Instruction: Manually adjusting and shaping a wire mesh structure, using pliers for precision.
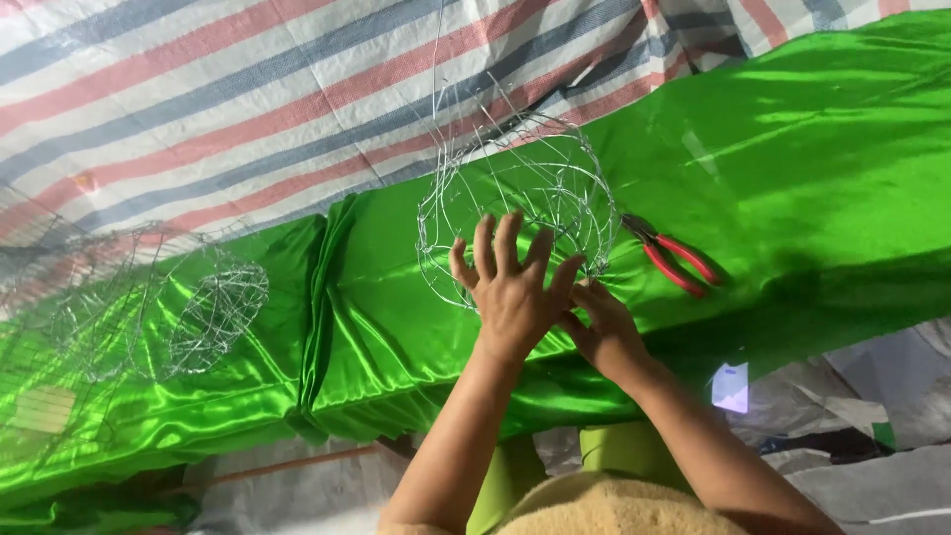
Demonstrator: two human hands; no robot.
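- Okay, left hand [510, 287] lies flat with fingers spread, pressed on the near side of a round wire frame [515, 203]; not clenched, steadying rather than gripping.
- Right hand [602, 327] is tucked just beside and partly under the left, fingertips pinched at the frame's lower right edge; looks like it holds a wire end, but the left hand hides the pinch, so I cannot tell for sure.
- Wire frame sits on shiny green cloth [792, 149] spread over the bench, roughly mid-picture, with loose wire ends sticking up from the far rim.
- Red-handled pliers [674, 258] lie on the cloth just right of the frame, touched by neither hand.
- Two more wire shapes [213, 317] rest on the cloth far left, well apart from the hands; these look closed up.
- Striped tarp [198, 99] lies beyond the cloth.
- Progress, judging by eye: the frame already has its ball form, hoops in place; stray ends and open gaps suggest the tying is unfinished. Likely past halfway, trimming left.
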